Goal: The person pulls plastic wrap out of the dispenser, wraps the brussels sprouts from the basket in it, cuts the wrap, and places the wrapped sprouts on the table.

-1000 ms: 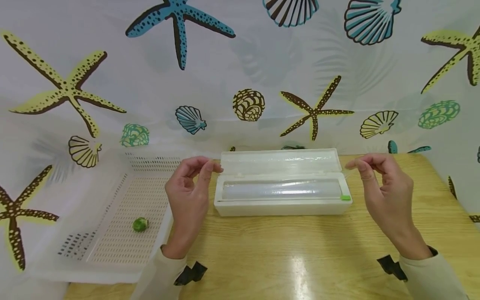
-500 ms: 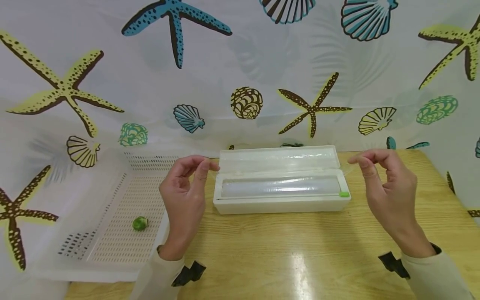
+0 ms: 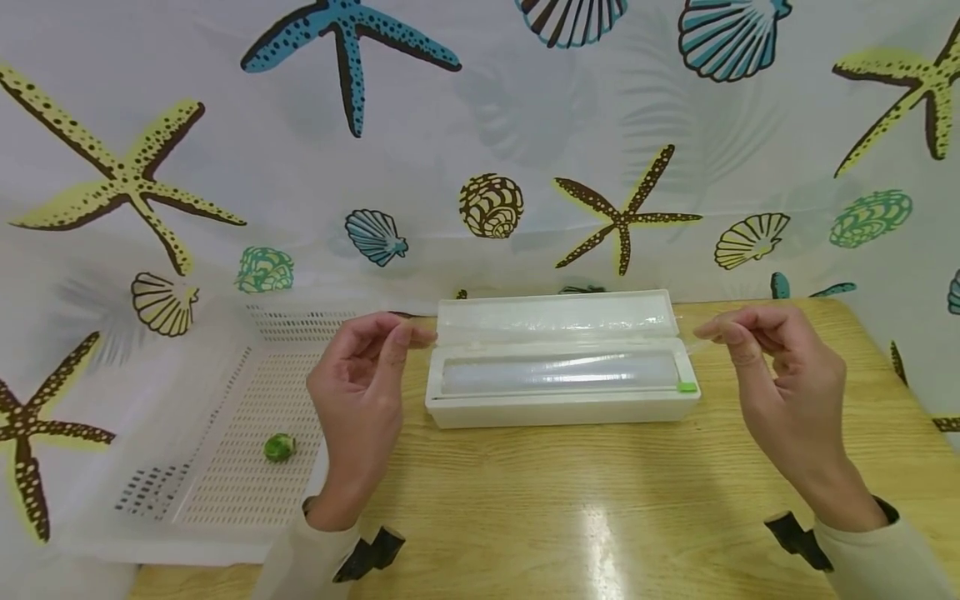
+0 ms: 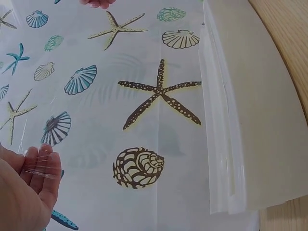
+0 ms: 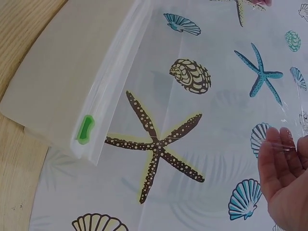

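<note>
Here we are with the long white box [image 3: 562, 412] at the centre of the dial, sitting on the wooden table [image 3: 525, 500], and its lid [image 3: 555, 321] is open, tipped back toward twelve o'clock. Inside lies the roll [image 3: 562, 373], its shine running lengthwise, and there's the green tab [image 3: 687, 387] on the front edge at three o'clock. Left hand [image 3: 360, 400] at nine o'clock, thumb and fingertips together, pinching clear film [image 4: 41, 169]; its wrist view shows that film glinting across the fingers! Right hand [image 3: 795, 400] mirrors it at three o'clock, thumb against fingertip, clamped on the film too; both hands are off the box. How far the film spans between them is hard to tell. Out between eight and nine, past the left hand, sits the white basket [image 3: 187, 550], one small green sprout [image 3: 280, 447] on its perforated floor. Up at twelve, the printed cloth [image 3: 300, 183], all starfish and shells.
</note>
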Demonstrator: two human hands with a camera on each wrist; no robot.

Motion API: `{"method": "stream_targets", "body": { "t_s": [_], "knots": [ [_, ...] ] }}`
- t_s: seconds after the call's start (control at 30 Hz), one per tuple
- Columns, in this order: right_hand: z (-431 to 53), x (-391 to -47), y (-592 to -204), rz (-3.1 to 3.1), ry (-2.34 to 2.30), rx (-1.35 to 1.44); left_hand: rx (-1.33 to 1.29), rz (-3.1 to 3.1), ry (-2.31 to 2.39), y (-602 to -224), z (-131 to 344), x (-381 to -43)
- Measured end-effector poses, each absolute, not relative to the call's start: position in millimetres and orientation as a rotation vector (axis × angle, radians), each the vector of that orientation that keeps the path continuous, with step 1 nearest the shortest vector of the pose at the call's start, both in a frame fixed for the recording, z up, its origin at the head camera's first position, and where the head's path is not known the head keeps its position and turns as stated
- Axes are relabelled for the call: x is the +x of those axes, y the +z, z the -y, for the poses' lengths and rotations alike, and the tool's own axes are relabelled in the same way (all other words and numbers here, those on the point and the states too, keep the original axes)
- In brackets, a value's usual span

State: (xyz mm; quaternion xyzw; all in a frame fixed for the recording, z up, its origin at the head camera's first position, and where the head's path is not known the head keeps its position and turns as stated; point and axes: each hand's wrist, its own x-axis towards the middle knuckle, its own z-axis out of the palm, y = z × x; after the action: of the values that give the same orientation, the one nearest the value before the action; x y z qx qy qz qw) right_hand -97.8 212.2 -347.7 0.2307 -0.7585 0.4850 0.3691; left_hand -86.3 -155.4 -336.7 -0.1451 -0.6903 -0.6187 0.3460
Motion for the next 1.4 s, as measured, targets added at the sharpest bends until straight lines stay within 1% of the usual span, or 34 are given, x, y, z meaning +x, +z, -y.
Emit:
{"method": "stream_targets", "body": {
  "t_s": [0.27, 0.63, 1.03, 1.4],
  "knots": [
    [-214.4, -87.6, -349.9, 1.932, 1.281, 0.652, -0.396, 1.777, -1.647, -335.4, 156.9, -79.0],
    [-223.8, -58.3, -368.0, 2.01, 1.229, 0.699, -0.461, 1.815, -1.715, -338.1, 163.0, -69.4],
    [-226.4, -35.2, -390.0, 2.047, 1.12, 0.787, -0.625, 1.807, -1.768, -349.7, 172.1, -53.8],
    [-232.6, -26.1, -411.3, 2.121, 1.14, 1.02, -0.784, 1.896, -1.814, -362.3, 187.3, -37.5]
  ]
}}
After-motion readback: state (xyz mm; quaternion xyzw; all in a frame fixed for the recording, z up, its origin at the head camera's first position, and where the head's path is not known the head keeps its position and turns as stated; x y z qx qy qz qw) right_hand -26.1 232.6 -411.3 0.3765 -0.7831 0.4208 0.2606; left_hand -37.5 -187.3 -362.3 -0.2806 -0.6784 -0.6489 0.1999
